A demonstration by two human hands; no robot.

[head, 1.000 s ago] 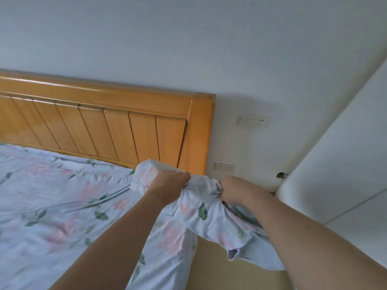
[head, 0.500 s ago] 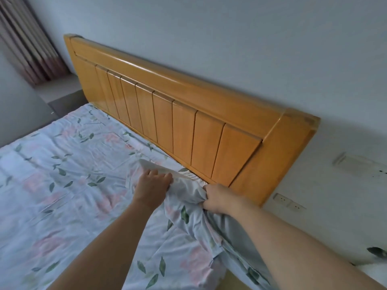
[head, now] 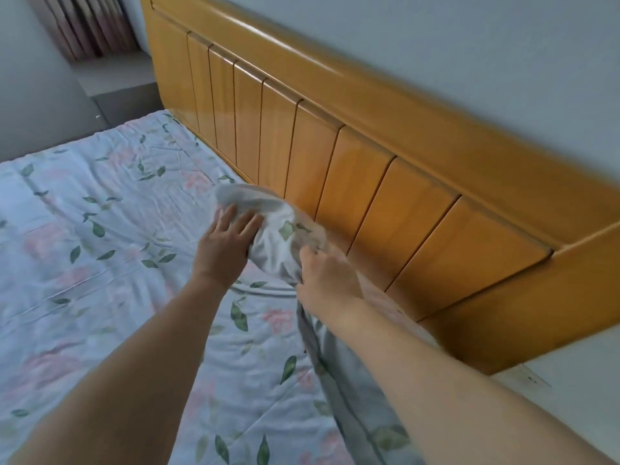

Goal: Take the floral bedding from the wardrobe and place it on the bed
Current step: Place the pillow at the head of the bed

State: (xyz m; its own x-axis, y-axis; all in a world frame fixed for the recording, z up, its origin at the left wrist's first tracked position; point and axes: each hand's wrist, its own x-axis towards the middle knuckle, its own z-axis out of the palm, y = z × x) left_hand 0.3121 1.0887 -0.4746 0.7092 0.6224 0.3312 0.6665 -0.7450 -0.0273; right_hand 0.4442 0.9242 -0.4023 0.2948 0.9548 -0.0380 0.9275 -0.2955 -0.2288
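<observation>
Single head view, close above bed, angled down toward headboard

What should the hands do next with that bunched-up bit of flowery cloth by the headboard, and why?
Probably pull the bunched corner toward the headboard and lay it flat. The right hand pinches it, the left hand rests on it with straight fingers, and it stands raised and crumpled while the rest of the floral bedding lies spread.

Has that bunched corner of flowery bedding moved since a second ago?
Yes. The bunched corner was at the end post of the wooden headboard; it now lies farther along the panels, inward over the bed.
</observation>
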